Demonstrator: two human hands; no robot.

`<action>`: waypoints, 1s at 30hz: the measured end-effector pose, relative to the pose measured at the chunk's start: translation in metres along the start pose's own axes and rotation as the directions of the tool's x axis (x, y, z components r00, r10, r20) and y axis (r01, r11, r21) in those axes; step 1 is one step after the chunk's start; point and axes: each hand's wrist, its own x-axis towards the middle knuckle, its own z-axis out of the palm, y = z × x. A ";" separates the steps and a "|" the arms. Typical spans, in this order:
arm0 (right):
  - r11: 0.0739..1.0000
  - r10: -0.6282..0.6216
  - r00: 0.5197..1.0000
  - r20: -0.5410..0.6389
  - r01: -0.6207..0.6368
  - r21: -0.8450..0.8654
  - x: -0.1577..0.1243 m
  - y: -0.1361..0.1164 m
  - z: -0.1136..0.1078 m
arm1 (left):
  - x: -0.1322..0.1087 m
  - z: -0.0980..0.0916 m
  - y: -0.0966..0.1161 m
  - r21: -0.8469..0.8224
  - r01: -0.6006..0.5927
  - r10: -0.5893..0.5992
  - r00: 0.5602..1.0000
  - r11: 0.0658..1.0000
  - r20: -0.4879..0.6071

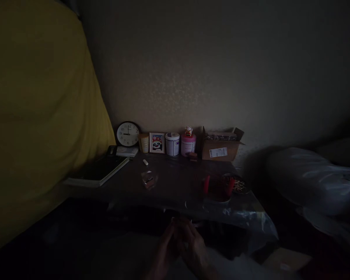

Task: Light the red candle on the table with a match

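At the bottom middle of the dim head view, my left hand (165,245) and my right hand (195,245) come together in front of the table's near edge. The fingers of both are curled in and meet at the tips. Something small and pale may show by the fingertips, but darkness hides what it is. Beyond them on the dark table (175,182) lies a small clear packet (148,180) with brownish contents. A small white stick-like piece (145,162) rests behind it. Right of the packet stands a dark holder with red upright ends (206,185).
Along the wall stand a round clock (128,134), a cup (145,143), a panda picture frame (157,143), two tubs (172,144) and an open cardboard box (219,149). A large book (100,173) lies left, beside a yellow curtain (41,116). A round dish (239,185) holds thin sticks.
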 end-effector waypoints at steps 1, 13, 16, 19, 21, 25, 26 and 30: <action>1.000 0.019 1.000 0.016 -0.019 0.013 0.000 -0.001 -0.001 | -0.002 0.002 0.001 -0.004 -0.016 0.016 1.000 1.000 0.001; 0.899 0.315 0.939 0.135 -0.341 0.275 0.008 0.018 -0.021 | -0.003 -0.006 0.004 -0.005 0.023 -0.023 0.998 1.000 -0.060; 0.912 0.291 0.941 0.174 -0.328 0.247 0.009 0.019 -0.023 | -0.002 -0.006 0.001 0.001 0.050 -0.050 0.997 0.999 -0.063; 0.952 0.207 0.949 0.237 -0.251 0.175 0.009 0.018 -0.025 | -0.003 -0.005 0.002 0.023 0.055 -0.053 0.995 0.998 -0.086; 0.977 0.147 0.947 0.286 -0.185 0.110 0.008 0.018 -0.026 | -0.003 -0.005 0.003 0.039 0.047 -0.042 0.992 0.998 -0.123; 0.992 0.106 0.915 0.390 -0.123 0.020 0.008 0.016 -0.027 | -0.003 -0.008 0.003 0.057 0.043 -0.033 0.984 0.997 -0.174; 0.991 0.116 0.904 0.411 -0.132 0.011 0.008 0.016 -0.027 | -0.003 -0.009 0.002 0.067 0.048 -0.036 0.983 0.997 -0.180; 0.979 0.172 0.868 0.466 -0.202 0.014 0.006 0.014 -0.028 | -0.003 -0.013 0.000 0.120 0.078 -0.058 0.985 0.990 -0.162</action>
